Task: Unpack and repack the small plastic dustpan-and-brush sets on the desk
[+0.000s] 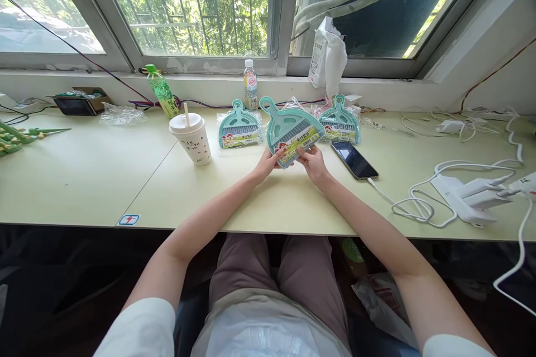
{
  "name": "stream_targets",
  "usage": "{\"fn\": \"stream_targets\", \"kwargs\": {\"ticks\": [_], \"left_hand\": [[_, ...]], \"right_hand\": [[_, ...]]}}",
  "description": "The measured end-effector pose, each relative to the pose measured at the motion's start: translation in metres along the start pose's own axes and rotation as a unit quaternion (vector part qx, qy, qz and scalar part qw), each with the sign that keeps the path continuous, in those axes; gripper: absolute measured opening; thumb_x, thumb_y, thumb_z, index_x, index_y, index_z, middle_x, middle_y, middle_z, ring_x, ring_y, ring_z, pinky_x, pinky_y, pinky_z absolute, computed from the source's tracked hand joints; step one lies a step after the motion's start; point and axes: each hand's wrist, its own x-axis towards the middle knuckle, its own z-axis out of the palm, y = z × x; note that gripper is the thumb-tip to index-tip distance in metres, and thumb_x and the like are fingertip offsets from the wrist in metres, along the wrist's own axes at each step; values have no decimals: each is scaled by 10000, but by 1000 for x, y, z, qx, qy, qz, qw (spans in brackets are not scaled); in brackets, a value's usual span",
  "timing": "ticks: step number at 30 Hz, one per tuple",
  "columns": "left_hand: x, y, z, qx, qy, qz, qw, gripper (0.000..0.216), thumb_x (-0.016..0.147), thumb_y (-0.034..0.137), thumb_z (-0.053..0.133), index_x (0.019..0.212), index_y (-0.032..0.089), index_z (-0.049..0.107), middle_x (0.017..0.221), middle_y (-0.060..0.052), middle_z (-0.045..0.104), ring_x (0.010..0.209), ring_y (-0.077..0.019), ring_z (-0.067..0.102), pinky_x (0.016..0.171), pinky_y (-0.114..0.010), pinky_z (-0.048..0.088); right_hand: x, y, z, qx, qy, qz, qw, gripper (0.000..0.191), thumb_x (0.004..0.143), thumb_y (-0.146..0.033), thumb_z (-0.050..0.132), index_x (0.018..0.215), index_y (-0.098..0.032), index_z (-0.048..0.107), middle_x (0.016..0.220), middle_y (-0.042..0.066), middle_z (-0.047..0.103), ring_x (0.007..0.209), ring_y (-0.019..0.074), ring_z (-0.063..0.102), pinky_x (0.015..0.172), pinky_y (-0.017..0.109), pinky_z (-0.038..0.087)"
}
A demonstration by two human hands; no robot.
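Dustpan-and-brush set [293, 127], green, packaged, one: held right of the white cup [191, 142], just beyond both hands, handle pointing away and slanting cupward. Left hand [268, 164], nearer the cup, and right hand [313, 163]: each, I note, with fingers pinching the set's near edge.

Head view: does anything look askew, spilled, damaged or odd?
Nothing looks spilled, and the held dustpan-and-brush set shows no obvious damage. Two spots look untidy: crumpled clear plastic left of the green-capped bottle, and the white charging cable, bunched in loops beside the power strip.
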Motion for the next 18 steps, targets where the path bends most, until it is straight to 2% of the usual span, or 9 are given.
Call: {"fn": "stream_targets", "kwargs": {"ticks": [3,7,12,18], "left_hand": [[-2,1,-1,5,-41,-9,999,528,829,410,671,1263,197,459,1165,-123,677,823,-223,725,801,-409,585],[-3,0,-1,0,-62,-15,998,575,800,365,708,1283,204,440,1206,-130,663,826,-222,725,818,-422,589],[-5,-1,1,-7,-45,-11,999,590,799,350,701,1289,206,405,1210,-131,653,820,-222,724,812,-448,593],[-3,-1,2,-5,-14,-22,1000,577,783,299,698,1259,210,385,1186,-124,656,759,-207,720,748,-425,606]], "right_hand": [[5,-2,-5,-3,-5,11,1000,360,627,-270,829,901,-216,603,936,43,732,973,250,703,908,460,590],[10,-4,-11,-3,-15,23,1000,363,620,-275,835,906,-218,620,885,25,738,893,236,721,894,452,597],[10,-4,-10,4,-16,25,1000,357,632,-263,829,922,-216,624,888,25,746,866,232,729,874,441,605],[10,-6,-6,-3,3,62,998,255,687,-212,773,883,-218,611,853,4,750,779,202,733,831,417,621]]}}
